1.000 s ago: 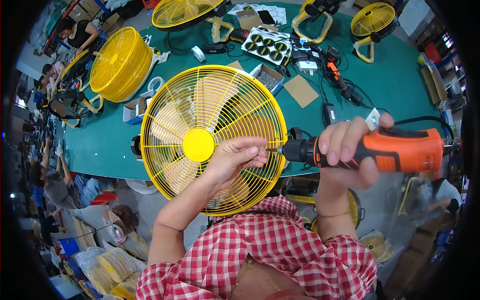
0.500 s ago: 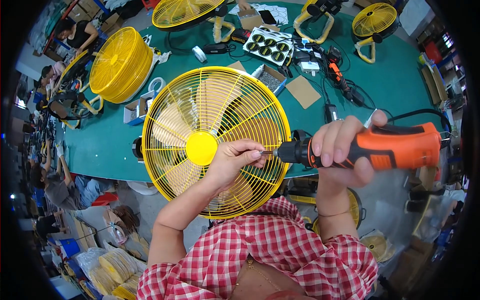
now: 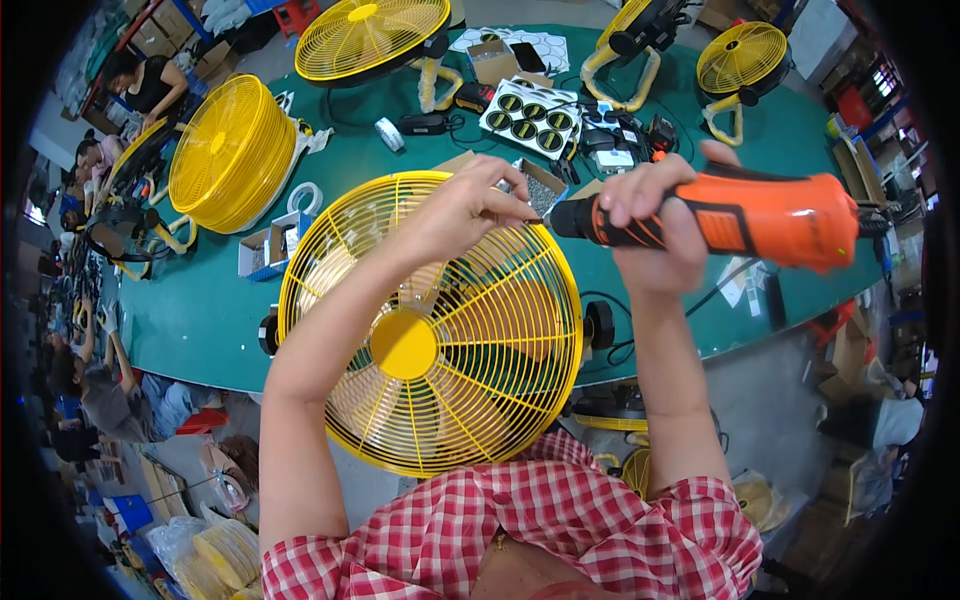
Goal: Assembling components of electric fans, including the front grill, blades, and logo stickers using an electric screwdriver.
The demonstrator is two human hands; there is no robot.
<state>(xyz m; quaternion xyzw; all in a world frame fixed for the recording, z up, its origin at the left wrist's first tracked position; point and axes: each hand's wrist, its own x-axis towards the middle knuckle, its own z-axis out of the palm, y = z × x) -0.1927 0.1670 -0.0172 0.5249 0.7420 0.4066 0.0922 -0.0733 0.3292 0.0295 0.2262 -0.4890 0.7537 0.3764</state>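
A large round fan [image 3: 405, 343] with a yellow wire guard and a yellow centre cap stands in front of me at the table's near edge. My right hand [image 3: 655, 215] grips an orange and black electric screwdriver [image 3: 770, 215] held level above the guard's right side, its bit pointing left. Over the guard's upper rim, my left hand [image 3: 475, 208] has thumb and forefinger pinched at the bit's tip. Whatever small piece lies between those fingertips is too small to make out. Pale fan blades show behind the wires.
On the green table [image 3: 190, 320] are stacked yellow guards [image 3: 222, 150], a small box of screws [image 3: 540, 180], a tape roll [image 3: 303, 198] and a sheet of round black labels [image 3: 530, 118]. More yellow fans [image 3: 742, 60] stand along the far side. Other people [image 3: 150, 85] work at the left.
Both hands and the screwdriver have moved up, away from me, from the guard's right middle to its upper right. The fan sits lower in view.
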